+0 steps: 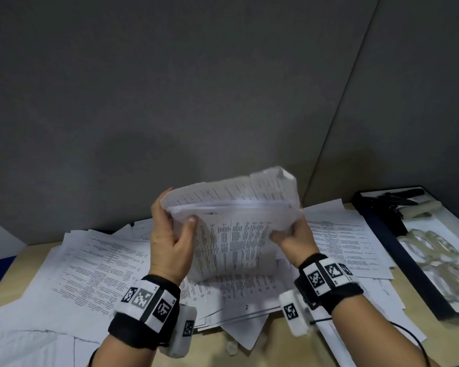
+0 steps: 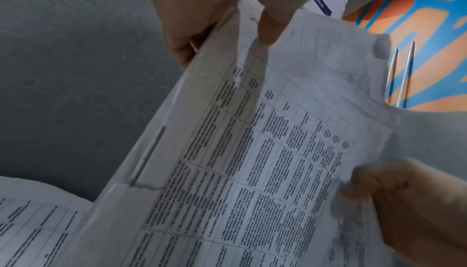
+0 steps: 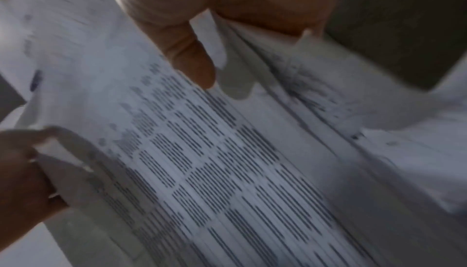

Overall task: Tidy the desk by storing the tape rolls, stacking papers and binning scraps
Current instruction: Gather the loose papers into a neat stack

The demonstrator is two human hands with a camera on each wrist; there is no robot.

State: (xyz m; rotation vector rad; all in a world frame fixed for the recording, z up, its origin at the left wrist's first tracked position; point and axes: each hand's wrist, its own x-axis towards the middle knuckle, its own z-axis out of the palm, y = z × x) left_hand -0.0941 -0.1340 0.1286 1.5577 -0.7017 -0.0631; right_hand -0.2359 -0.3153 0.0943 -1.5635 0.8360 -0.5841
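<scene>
Left hand (image 1: 170, 242) and right hand (image 1: 293, 235) each grip one sheaf of printed papers (image 1: 236, 221); the print is unreadable.

Print on held paper stack (image 1: 233, 234) smeared, illegible in all views. Right hand (image 1: 292, 235) fingers hidden behind stack. Tape rolls (image 1: 435, 250) in tray (image 1: 387, 242) blurred, count indeterminable; tray cut by rt edge.

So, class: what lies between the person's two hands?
In the head view, a bundle of printed papers spans the gap, gripped at its edges by the left hand and right hand.
</scene>
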